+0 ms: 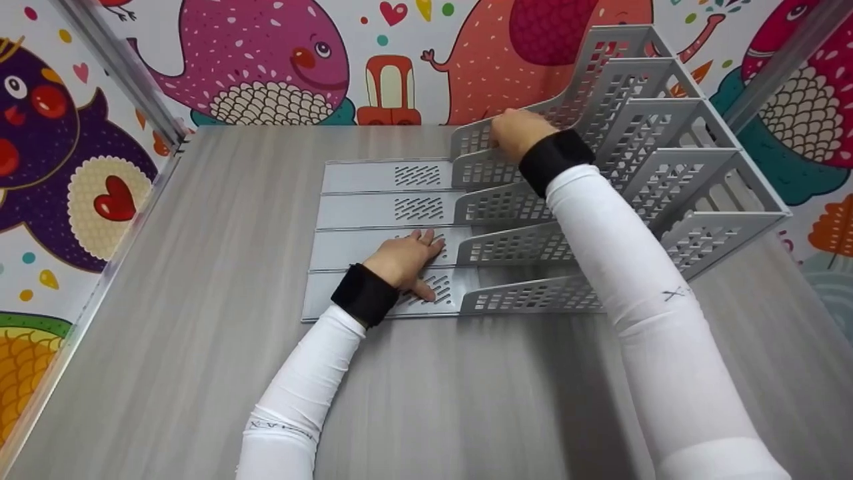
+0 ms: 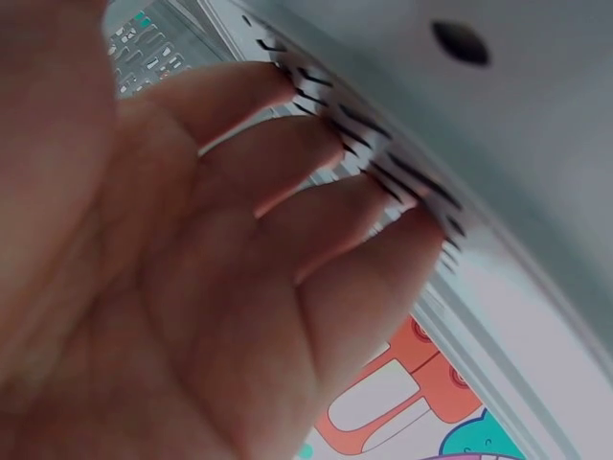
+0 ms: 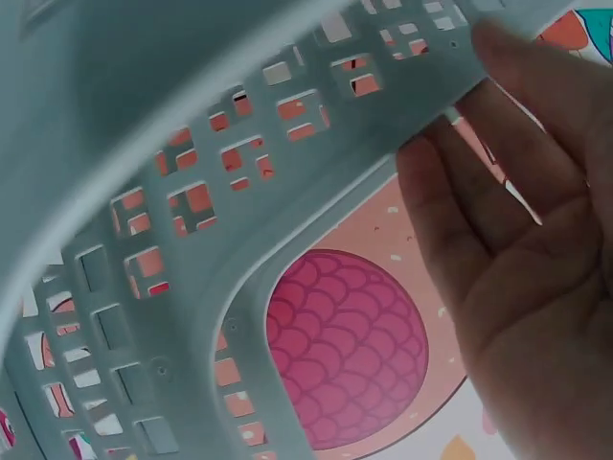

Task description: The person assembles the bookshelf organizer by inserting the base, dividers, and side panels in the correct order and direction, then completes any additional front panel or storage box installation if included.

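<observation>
A grey plastic file rack (image 1: 640,113) with perforated dividers lies on the table with its tall end at the right. Joined flat panels (image 1: 360,211) with slotted patches extend from its left side. My left hand (image 1: 404,260) rests on these panels, fingers spread and fairly straight; the left wrist view shows its fingertips touching the slotted surface. Toward the back, my right hand (image 1: 521,133) holds the top edge of a low divider section. In the right wrist view, the thumb lies against the perforated divider (image 3: 287,144) and the fingers are at its edge.
The grey wood-grain table (image 1: 233,220) extends around the rack. A wall with cartoon animals (image 1: 266,53) stands close behind it, and another printed wall (image 1: 53,133) is at the left. Metal frame posts (image 1: 123,67) run up the corners.
</observation>
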The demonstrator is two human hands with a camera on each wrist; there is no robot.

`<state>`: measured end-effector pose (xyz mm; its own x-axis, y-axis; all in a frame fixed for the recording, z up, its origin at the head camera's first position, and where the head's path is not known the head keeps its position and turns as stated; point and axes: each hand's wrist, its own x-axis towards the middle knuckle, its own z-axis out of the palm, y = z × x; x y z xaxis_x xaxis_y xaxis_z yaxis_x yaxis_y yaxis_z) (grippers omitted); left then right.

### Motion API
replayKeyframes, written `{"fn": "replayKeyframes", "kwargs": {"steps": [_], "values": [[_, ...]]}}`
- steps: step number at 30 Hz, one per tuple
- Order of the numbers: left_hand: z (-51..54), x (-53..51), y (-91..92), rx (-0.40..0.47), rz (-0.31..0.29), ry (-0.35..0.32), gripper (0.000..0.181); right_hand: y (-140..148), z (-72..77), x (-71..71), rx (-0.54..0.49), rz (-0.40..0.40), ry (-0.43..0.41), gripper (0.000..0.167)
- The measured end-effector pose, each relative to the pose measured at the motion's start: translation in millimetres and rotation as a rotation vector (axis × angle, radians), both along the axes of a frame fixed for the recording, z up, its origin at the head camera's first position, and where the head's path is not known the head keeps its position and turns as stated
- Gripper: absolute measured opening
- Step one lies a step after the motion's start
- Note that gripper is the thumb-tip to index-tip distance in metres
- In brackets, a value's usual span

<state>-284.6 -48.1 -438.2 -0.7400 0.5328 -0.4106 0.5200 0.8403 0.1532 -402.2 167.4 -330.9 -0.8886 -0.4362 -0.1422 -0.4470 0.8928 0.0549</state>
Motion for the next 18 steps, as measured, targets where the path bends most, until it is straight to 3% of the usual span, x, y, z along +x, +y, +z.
{"fn": "replayKeyframes", "kwargs": {"steps": [6,18], "values": [[-1.3,-0.1,0.4,-0.004,0.002,-0.006,0.105,-3.3,-8.7,-3.5,-0.007,0.024,0.135,0.024],[-1.9,0.7,0.6,0.006,-0.015,0.011,0.104,2.3,-13.0,-8.3,0.024,0.082,0.179,0.024]]}}
